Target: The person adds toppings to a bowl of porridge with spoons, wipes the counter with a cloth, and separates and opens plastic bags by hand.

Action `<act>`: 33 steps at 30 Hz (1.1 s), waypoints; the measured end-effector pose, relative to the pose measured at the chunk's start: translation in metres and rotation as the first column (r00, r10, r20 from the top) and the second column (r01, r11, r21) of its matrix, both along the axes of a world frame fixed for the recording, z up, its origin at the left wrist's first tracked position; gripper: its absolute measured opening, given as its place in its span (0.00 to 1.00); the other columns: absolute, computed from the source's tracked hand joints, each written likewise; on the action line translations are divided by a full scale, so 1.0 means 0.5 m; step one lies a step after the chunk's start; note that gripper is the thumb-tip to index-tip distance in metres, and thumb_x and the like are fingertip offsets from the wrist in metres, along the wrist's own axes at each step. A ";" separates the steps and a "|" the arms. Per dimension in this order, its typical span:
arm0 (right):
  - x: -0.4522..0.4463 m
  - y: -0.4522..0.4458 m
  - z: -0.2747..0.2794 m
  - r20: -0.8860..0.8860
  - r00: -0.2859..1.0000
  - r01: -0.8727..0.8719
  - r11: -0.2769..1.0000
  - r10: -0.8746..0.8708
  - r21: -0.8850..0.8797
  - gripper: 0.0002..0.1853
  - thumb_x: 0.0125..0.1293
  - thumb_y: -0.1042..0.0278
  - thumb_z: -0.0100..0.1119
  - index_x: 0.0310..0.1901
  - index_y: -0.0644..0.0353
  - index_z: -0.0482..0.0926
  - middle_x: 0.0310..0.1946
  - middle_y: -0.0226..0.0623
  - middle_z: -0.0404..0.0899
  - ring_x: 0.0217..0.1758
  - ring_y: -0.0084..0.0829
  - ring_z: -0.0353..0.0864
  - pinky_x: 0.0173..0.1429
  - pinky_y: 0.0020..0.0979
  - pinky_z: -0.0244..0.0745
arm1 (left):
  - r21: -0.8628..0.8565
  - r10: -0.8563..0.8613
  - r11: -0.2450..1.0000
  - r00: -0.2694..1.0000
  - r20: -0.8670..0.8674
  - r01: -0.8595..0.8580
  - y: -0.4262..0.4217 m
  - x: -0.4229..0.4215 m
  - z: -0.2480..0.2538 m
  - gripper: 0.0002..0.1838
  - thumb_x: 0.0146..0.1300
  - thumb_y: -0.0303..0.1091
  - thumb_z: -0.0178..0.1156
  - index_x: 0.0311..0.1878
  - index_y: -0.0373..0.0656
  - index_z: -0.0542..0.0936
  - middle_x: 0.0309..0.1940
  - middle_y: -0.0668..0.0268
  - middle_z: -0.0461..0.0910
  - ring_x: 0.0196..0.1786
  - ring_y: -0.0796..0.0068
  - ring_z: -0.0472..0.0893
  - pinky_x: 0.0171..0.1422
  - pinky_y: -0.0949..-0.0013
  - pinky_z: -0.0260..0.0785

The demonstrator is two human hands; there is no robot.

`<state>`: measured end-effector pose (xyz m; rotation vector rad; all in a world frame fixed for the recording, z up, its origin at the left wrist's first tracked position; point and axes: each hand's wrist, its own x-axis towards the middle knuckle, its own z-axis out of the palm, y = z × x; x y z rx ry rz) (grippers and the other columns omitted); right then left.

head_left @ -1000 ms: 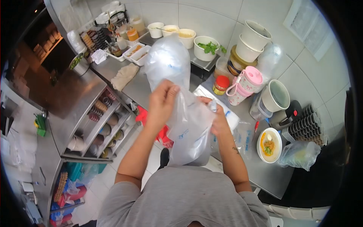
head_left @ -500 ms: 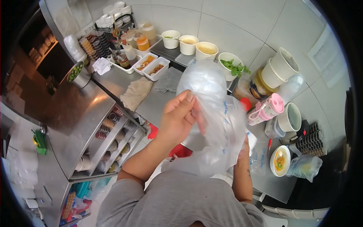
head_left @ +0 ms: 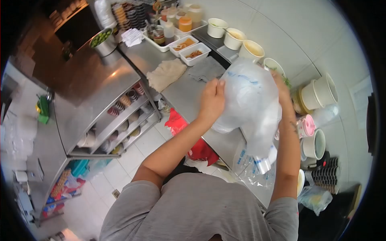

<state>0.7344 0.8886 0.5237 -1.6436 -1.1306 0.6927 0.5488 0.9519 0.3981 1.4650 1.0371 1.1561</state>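
A large translucent plastic bag (head_left: 251, 94) with blue print is held up in front of me, above the steel counter. It looks bulged out; I cannot make out whether anything is inside it. My left hand (head_left: 213, 98) is closed on its left edge, thumb up. On the upper right side my right hand (head_left: 280, 85) grips the bag, with most of its fingers hidden. The lower end of the bag hangs over a rolled silvery-clear piece of plastic (head_left: 264, 164). Beside that lies a flat clear printed bag (head_left: 247, 162) on the counter.
White tubs (head_left: 234, 39) of food line the wall. Two white trays (head_left: 195, 54) of toppings, a beige cloth (head_left: 165, 74) and a grey cloth (head_left: 206, 69) lie left of the bag. To the right are a pink tumbler (head_left: 306, 125), stacked black lids (head_left: 326, 172) and a partly hidden bowl (head_left: 300, 181).
The bag has gone from hanging loose to bulging between both hands. My right hand has risen from low down to its upper right side. The view has shifted and turned.
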 end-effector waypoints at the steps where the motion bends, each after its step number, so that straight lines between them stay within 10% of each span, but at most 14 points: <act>1: 0.009 0.004 -0.028 -0.028 0.999 -0.019 0.998 0.017 -0.058 0.17 0.62 0.67 0.54 0.52 0.61 0.76 0.42 0.35 0.79 0.43 0.25 0.77 0.48 0.27 0.72 | 0.035 0.011 0.999 1.000 -0.008 -0.011 -0.003 0.007 -0.024 0.16 0.68 0.40 0.47 0.32 0.34 0.71 0.32 0.47 0.74 0.38 0.48 0.73 0.44 0.55 0.64; 9: 0.048 -0.010 -0.199 -0.291 0.956 -0.013 0.982 -0.043 -0.188 0.19 0.63 0.66 0.54 0.56 0.60 0.73 0.45 0.36 0.78 0.45 0.26 0.76 0.49 0.29 0.73 | 0.015 -0.105 0.994 0.968 -0.228 0.111 0.066 0.033 -0.035 0.18 0.65 0.39 0.46 0.29 0.35 0.77 0.33 0.45 0.78 0.41 0.43 0.76 0.46 0.51 0.68; 12: 0.041 -0.008 -0.277 -0.432 0.896 0.022 0.981 -0.105 -0.192 0.20 0.63 0.66 0.54 0.57 0.60 0.72 0.46 0.36 0.77 0.46 0.26 0.76 0.50 0.29 0.73 | 0.147 -0.221 0.899 0.716 -0.663 0.413 0.121 0.047 -0.186 0.18 0.62 0.42 0.49 0.32 0.35 0.78 0.36 0.48 0.80 0.43 0.45 0.77 0.48 0.51 0.69; 18: 0.015 -0.016 -0.420 -0.654 0.726 0.115 0.975 -0.212 -0.188 0.21 0.64 0.65 0.53 0.59 0.59 0.69 0.49 0.36 0.76 0.47 0.27 0.76 0.51 0.31 0.73 | -0.113 -0.085 0.993 0.905 -0.417 0.041 0.113 0.059 -0.268 0.17 0.58 0.39 0.53 0.45 0.36 0.72 0.31 0.47 0.79 0.34 0.50 0.80 0.42 0.55 0.72; 23: -0.026 -0.063 -0.474 -0.731 0.629 0.176 0.964 -0.266 -0.199 0.23 0.65 0.65 0.53 0.61 0.58 0.67 0.51 0.37 0.75 0.49 0.28 0.76 0.51 0.32 0.73 | -0.616 0.008 0.771 0.965 0.263 0.162 -0.044 -0.037 -0.118 0.19 0.53 0.25 0.54 0.48 0.38 0.64 0.23 0.54 0.72 0.33 0.51 0.76 0.43 0.55 0.70; 26: -0.043 -0.082 -0.503 -0.751 0.599 0.185 0.961 -0.278 -0.208 0.25 0.65 0.65 0.53 0.63 0.58 0.64 0.54 0.37 0.72 0.52 0.30 0.75 0.54 0.34 0.73 | -0.006 0.166 0.986 0.986 0.004 -0.166 -0.098 0.002 -0.226 0.21 0.50 0.21 0.53 0.50 0.37 0.65 0.27 0.49 0.74 0.42 0.49 0.74 0.48 0.55 0.69; 33: -0.033 -0.056 -0.481 -0.811 0.480 0.145 0.942 -0.335 -0.304 0.22 0.67 0.61 0.52 0.60 0.60 0.66 0.55 0.39 0.72 0.56 0.35 0.73 0.54 0.37 0.75 | 0.012 -0.130 0.990 0.939 -0.318 0.141 0.030 0.017 -0.308 0.22 0.50 0.22 0.51 0.52 0.38 0.73 0.38 0.40 0.75 0.51 0.39 0.70 0.56 0.54 0.65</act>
